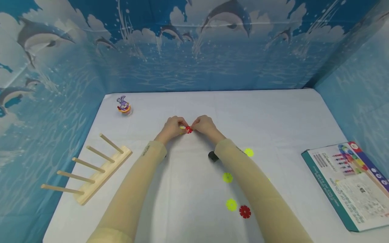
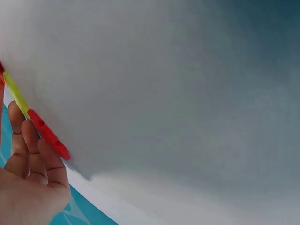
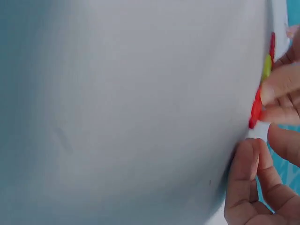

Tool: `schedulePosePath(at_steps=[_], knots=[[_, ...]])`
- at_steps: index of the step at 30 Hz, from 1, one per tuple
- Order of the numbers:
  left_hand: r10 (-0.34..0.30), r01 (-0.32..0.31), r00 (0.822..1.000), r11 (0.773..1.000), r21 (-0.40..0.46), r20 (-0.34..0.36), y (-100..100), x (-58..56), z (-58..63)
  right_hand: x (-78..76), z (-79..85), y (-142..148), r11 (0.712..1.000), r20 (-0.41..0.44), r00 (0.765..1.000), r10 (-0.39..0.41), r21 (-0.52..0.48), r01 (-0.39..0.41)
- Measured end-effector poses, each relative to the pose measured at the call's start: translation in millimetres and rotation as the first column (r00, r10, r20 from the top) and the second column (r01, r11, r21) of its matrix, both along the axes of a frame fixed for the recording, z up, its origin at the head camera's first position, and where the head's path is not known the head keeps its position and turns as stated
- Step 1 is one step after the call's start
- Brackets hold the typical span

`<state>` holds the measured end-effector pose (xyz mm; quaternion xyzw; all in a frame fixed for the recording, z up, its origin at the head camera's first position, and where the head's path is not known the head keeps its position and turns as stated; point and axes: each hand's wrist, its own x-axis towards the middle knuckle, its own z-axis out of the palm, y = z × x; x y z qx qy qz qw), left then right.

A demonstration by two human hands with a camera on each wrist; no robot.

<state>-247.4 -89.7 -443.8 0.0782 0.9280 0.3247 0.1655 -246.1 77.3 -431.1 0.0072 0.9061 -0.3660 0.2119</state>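
My left hand [image 1: 174,129] pinches several flat plastic discs joined in a row over the white table. A red flower-shaped disc [image 1: 189,129] is at the right end, beside a yellow disc [image 2: 16,95]. Another red disc [image 3: 272,43] shows at the row's far end in the right wrist view. The left hand's fingers [image 2: 33,145] lie along the near red disc. My right hand [image 1: 206,126] is close against the row's right end. Its thumb and finger meet just below the red disc [image 3: 256,108], with nothing visible between them.
A wooden base with several pegs [image 1: 94,179] stands left. Loose yellow discs [image 1: 231,204] and a red disc [image 1: 244,211] lie near the right forearm, by a black object [image 1: 213,156]. A box [image 1: 349,182] lies right; a purple bunny figure [image 1: 123,105] stands back left.
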Motion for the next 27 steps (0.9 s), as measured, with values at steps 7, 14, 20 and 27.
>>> schedulePosePath(at_steps=[7,14,20,27], knots=[[0.006,-0.006,1.0,1.0,-0.007,0.01,-1,-0.6,-4.1,8.0,19.3,44,0.993,0.064,0.998,0.004,-0.115,0.003],[0.009,-0.009,1.0,1.0,-0.014,0.019,-1,2.1,0.7,38.5,37.9,104,0.99,0.068,0.996,0.056,-0.132,-0.047],[0.006,-0.005,0.999,1.0,-0.02,0.033,-1,3.9,-0.6,68.1,33.6,154,0.995,0.002,0.996,0.093,-0.034,-0.093],[-0.005,0.006,1.0,1.0,-0.015,0.028,-2,5.2,-4.0,90.8,18.0,191,0.992,0.004,0.994,0.111,0.057,-0.111]])
